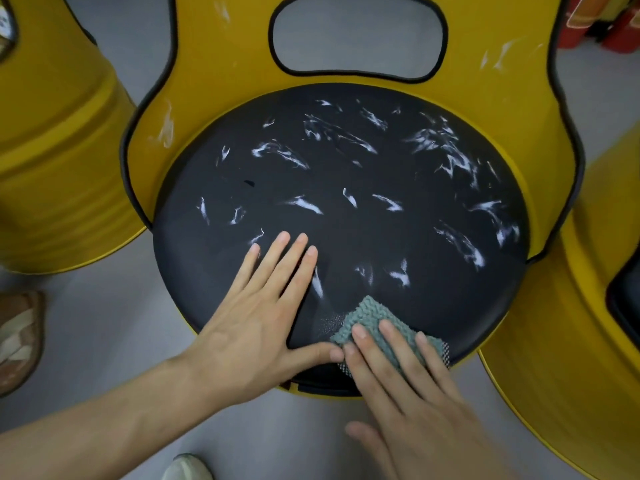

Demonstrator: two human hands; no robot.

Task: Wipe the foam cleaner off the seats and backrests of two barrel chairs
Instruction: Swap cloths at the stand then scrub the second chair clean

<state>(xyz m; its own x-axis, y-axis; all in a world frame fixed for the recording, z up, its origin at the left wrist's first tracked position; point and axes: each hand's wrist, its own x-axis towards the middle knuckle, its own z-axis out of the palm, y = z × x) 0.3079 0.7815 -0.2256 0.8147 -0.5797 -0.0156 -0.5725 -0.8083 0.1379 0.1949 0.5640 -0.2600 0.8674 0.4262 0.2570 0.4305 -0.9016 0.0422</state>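
A yellow barrel chair [221,64] stands right in front of me, its round black seat [346,174] streaked with white foam across most of the surface. Foam smears also mark the yellow backrest at left [166,126] and upper right. My left hand [256,323] lies flat with spread fingers on the seat's near left part. My right hand [408,386] presses a grey-green chenille cloth [374,317] onto the seat's near edge with straight fingers. A second yellow barrel chair [571,341] with a black cushion edge stands at the right.
A third yellow barrel [52,150] stands at the left. The floor is grey. Another person's sandalled foot [17,337] shows at the left edge and a light shoe [187,467] at the bottom. Red canisters [602,19] stand at the top right.
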